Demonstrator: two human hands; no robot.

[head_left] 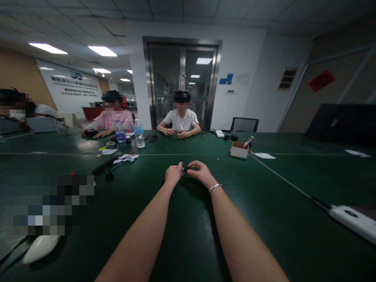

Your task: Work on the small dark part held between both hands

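Both my arms reach forward over the green table point(188, 219). Between my hands is a small dark object point(185, 169), short and roughly cylindrical; its exact kind is too small to make out. My left hand point(174, 174) is closed around its left end, with the thumb pointing up. Thumb and fingers of my right hand point(201, 172) pinch its right end. A silver bracelet point(215, 187) circles my right wrist. Part of the object is hidden by my fingers.
Two water bottles point(139, 134), papers point(126, 158) and a black tool-like item point(105, 166) lie at the left. A small box point(239, 150) stands at the right, near a white power strip point(354, 218) with its cable. Several people sit across the table.
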